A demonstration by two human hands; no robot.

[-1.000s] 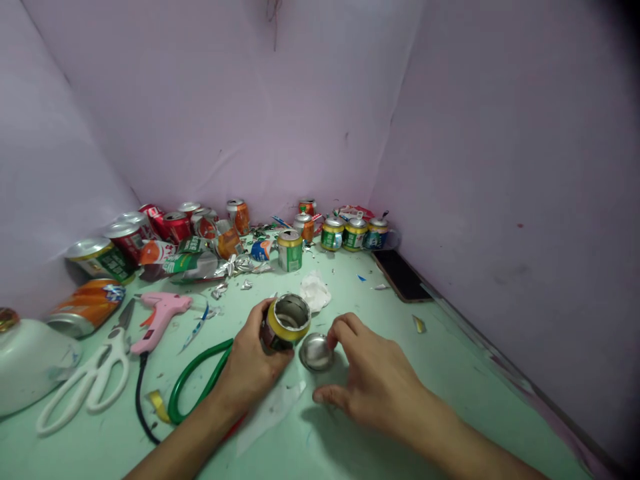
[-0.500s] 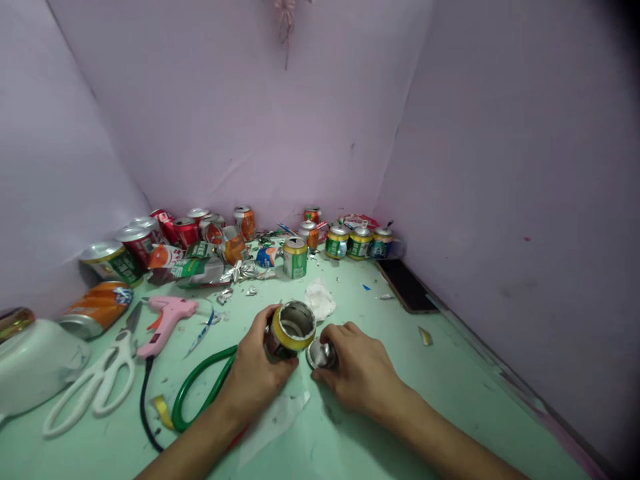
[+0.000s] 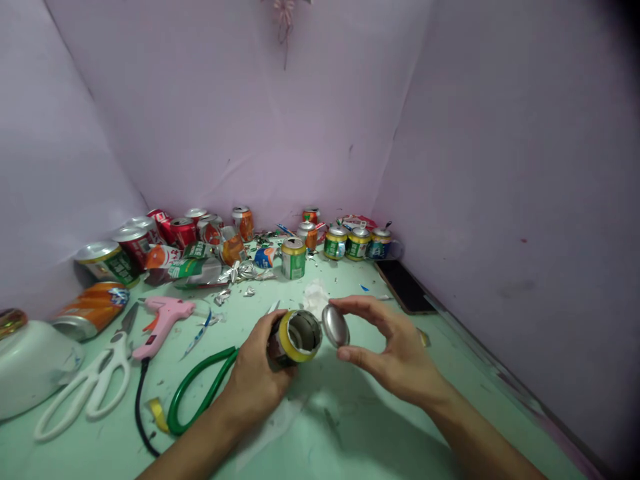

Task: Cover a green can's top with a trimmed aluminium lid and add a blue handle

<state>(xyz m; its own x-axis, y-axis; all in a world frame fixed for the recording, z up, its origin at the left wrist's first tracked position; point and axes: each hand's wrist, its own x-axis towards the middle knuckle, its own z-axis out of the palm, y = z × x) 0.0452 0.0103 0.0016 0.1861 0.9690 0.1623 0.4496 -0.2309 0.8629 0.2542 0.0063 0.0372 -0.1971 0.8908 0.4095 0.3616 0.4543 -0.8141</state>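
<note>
My left hand (image 3: 260, 367) is wrapped round a short cut can (image 3: 293, 339) with a yellow band. The can is tilted, its open top and rough rim turned right and up. Between the thumb and fingers of my right hand (image 3: 387, 350) is a round silver can end (image 3: 335, 326), held on edge by its rim just right of the can's opening. The two pieces are apart. Behind them a crumpled white tissue (image 3: 315, 299) lies on the table.
White scissors (image 3: 93, 383), a pink glue gun (image 3: 163, 323) and green-handled scissors (image 3: 183, 393) lie at left. Cans (image 3: 293, 259) and metal scraps (image 3: 245, 271) line the back. A phone (image 3: 406, 287) lies at right, a white pot (image 3: 35, 367) at far left.
My right hand has moved right and lifted the silver can end, turning its smooth face into view. The can in my left hand has tipped further to the right.
</note>
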